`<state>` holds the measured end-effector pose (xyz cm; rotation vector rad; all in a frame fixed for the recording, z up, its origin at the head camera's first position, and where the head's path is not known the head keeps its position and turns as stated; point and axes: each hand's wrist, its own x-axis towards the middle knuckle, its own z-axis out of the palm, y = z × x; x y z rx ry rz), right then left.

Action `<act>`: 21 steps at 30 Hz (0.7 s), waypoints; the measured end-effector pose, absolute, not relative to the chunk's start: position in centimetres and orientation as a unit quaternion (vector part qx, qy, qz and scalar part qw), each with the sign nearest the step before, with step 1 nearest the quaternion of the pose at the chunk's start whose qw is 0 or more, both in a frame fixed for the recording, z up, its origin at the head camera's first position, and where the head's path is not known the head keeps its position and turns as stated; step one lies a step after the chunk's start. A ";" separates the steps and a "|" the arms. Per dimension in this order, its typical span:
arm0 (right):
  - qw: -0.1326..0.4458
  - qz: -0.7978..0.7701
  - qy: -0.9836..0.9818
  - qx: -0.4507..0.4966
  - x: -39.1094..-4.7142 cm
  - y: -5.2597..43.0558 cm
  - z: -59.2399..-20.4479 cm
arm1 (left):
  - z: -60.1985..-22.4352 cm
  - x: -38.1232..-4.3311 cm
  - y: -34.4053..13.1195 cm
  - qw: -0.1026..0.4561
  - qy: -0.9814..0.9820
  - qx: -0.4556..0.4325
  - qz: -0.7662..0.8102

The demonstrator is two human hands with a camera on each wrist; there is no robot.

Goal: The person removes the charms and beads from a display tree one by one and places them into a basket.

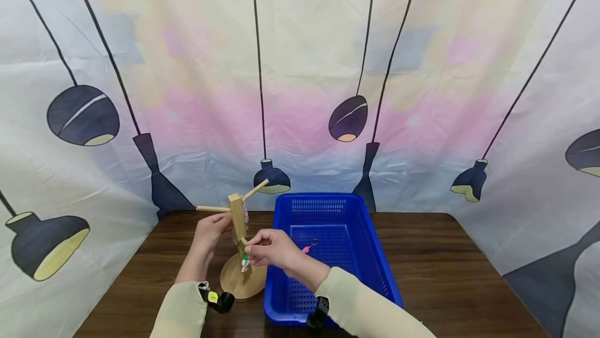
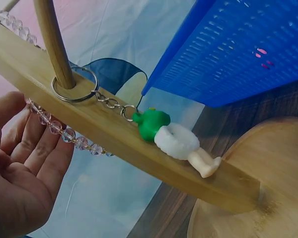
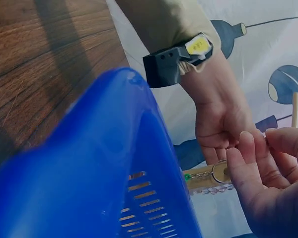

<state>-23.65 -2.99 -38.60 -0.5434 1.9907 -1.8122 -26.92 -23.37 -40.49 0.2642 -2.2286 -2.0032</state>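
Observation:
A wooden stand (image 1: pixel 238 218) with a round base and side pegs rises left of the blue basket. A keychain (image 2: pixel 176 141) with a green and white figure hangs by its metal ring on one peg (image 2: pixel 54 44). Clear pinkish beads (image 2: pixel 68 135) hang in a string behind the post. My left hand (image 2: pixel 27 173) is beside the post, fingers loosely extended by the beads. At the near peg is my right hand (image 1: pixel 272 248), thumb and finger brought together near its end; I cannot tell whether they pinch it. The keychain ring (image 3: pixel 220 171) shows right by these fingertips.
The blue basket (image 1: pixel 384 270) stands close to the right of the stand's base, under my right forearm. Inside it lies a pink item (image 1: pixel 307 249) with a metal ring. Everything stands on a dark wooden table (image 1: pixel 450 270), with a printed cloth (image 1: pixel 309 57) behind.

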 end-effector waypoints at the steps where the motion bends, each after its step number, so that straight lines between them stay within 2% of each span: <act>1: 0.192 -0.647 0.711 -0.197 -23.6 -3.1 -38.6 | -40.5 -27.1 -23.4 0.062 -0.740 0.083 -0.665; 9: 0.191 -0.655 0.704 -0.198 -23.2 -4.1 -38.8 | -40.4 -28.0 -23.6 0.031 -0.740 0.056 -0.669; 21: 0.183 -0.660 0.701 -0.197 -23.3 -4.3 -38.8 | -40.6 -28.2 -23.0 0.029 -0.721 0.066 -0.689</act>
